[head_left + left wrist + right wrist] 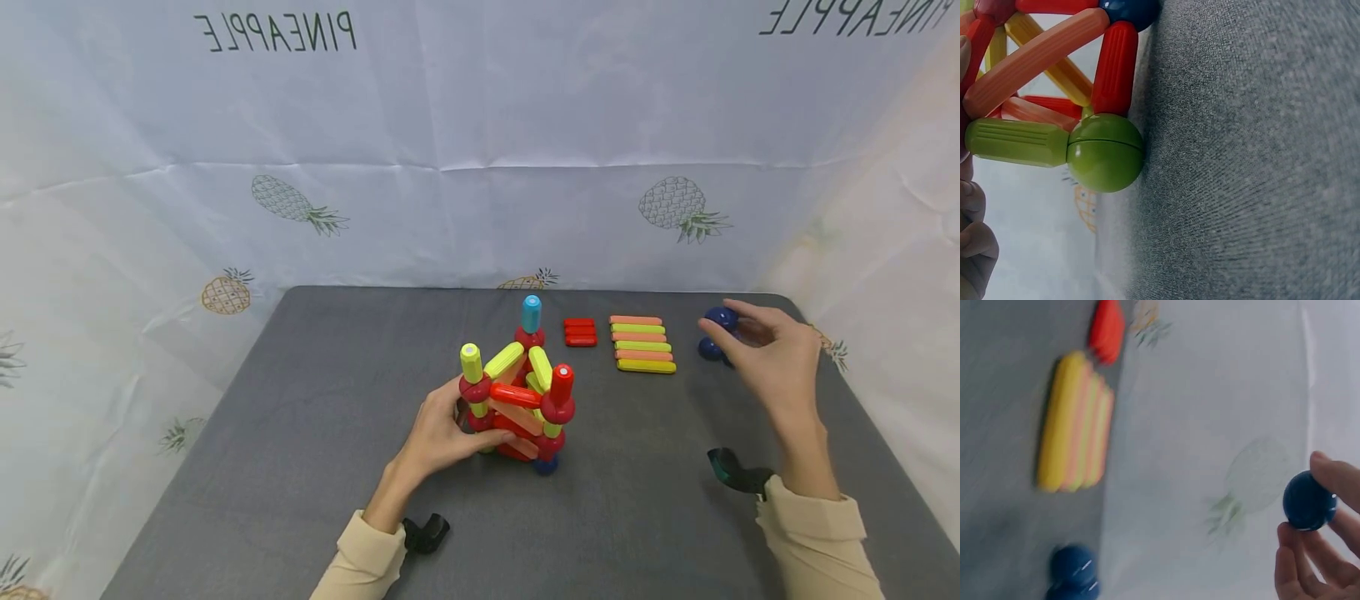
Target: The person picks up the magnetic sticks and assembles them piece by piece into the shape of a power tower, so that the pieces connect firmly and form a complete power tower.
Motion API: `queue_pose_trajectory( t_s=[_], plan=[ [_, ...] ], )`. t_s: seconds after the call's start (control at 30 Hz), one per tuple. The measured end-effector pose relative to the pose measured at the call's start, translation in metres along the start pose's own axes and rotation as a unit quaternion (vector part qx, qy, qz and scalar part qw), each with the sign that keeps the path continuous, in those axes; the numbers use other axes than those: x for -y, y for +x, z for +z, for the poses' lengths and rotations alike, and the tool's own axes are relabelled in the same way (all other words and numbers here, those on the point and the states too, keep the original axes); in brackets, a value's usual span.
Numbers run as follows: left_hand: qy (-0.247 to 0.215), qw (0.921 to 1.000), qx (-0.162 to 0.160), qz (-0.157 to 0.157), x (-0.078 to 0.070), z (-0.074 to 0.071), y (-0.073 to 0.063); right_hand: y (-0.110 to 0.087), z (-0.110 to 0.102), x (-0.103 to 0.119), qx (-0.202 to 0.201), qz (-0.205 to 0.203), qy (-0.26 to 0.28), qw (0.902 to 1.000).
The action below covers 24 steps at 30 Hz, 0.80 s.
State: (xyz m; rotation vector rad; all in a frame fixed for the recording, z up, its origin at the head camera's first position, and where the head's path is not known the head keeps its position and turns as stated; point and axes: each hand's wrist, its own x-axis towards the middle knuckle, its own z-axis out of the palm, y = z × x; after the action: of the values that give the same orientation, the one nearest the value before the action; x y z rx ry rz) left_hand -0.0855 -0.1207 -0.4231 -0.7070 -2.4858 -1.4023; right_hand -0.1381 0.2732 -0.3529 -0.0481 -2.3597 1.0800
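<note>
A tower of magnetic sticks and balls [517,397] stands on the dark table, with red, orange, green and yellow sticks joined by balls. My left hand [438,429] grips its left side, thumb across the front. In the left wrist view a green ball [1105,153] and a dark blue ball sit at its base corners. Upright sticks top the tower: green, red and a light blue stick [531,313] at the back. My right hand [780,354] pinches a dark blue ball [1309,501] between thumb and fingers, raised off the table. Other blue balls [1072,565] lie below it.
Short red sticks [581,332] lie in a stack right of the tower. Beside them is a row of longer orange, green and yellow sticks [643,344]. A white sheet with pineapple prints [480,108] hangs behind the grey table [322,392].
</note>
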Motion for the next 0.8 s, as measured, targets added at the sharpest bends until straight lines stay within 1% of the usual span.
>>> queue_pose_trajectory(
  t_s=[0.1, 0.2, 0.33, 0.43, 0.53, 0.63, 0.8],
  plan=[
    [0.002, 1.0, 0.001, -0.002, 0.0, 0.0, 0.0, 0.001, 0.005, 0.021, 0.002, -0.019, 0.056, 0.9983],
    [0.004, 1.0, 0.001, -0.005, -0.001, 0.0, 0.0, 0.003, 0.01, 0.043, 0.017, -0.043, 0.099, 0.994],
    [0.011, 0.9999, 0.0, -0.007, -0.001, 0.0, -0.001, 0.003, 0.017, 0.073, 0.045, -0.086, 0.135, 0.9862],
    [0.013, 0.9999, 0.001, -0.007, -0.001, 0.001, -0.001, 0.001, 0.024, 0.094, 0.069, -0.114, 0.159, 0.9783],
    [0.012, 0.9999, 0.001, -0.001, 0.0, 0.001, -0.002, -0.001, 0.032, 0.114, 0.089, -0.146, 0.18, 0.9687],
    [0.01, 0.9998, -0.001, 0.015, 0.003, 0.001, -0.002, -0.003, 0.04, 0.132, 0.107, -0.178, 0.2, 0.9575],
    [0.005, 0.9993, -0.005, 0.038, 0.005, 0.002, -0.002, -0.004, 0.05, 0.153, 0.143, -0.225, 0.239, 0.9335]
  ],
)
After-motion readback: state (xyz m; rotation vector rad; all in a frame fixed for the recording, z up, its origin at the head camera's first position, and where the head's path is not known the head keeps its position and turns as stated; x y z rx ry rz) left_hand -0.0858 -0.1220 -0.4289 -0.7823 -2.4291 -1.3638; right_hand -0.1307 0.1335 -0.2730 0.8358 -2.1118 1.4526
